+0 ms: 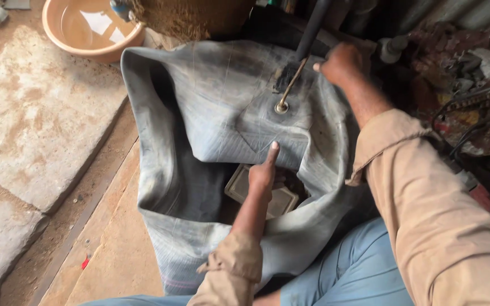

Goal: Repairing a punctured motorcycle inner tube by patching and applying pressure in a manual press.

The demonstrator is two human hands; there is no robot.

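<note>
Two hands on it at that point. My left hand (263, 170) was pressing a straight finger down onto the grey rubber inner tube (211, 113), just near of the round valve fitting (281, 107), not gripping anything. My right hand (340, 61) was clenched around the dark hose tool (312, 28) at the far side, whose thin metal stem (290, 85) ran down to the valve. The tube itself was draped in a big floppy heap over my lap and onto the floor, with a squarish tan block (279, 198) tucked in the fold under my left hand.

What worried me: that stem sat at a slant in the valve, so I figured a wobble of my right hand could pop it out or bend it. The rubber looked slack and dusty too, and with only one fingertip pinning it, it could easily have slid and dragged the valve off line.

The floor was rough: wooden planks (114, 238) near me, worn stone slabs (35, 113) to the left, dirt in between. A tan basin of water (89, 28) stood at the far left, close enough that a shifting tube might have nudged it. On the right was a jumble of rags and cables (472, 102) against corrugated sheet. Pretty cramped spot, honestly.
</note>
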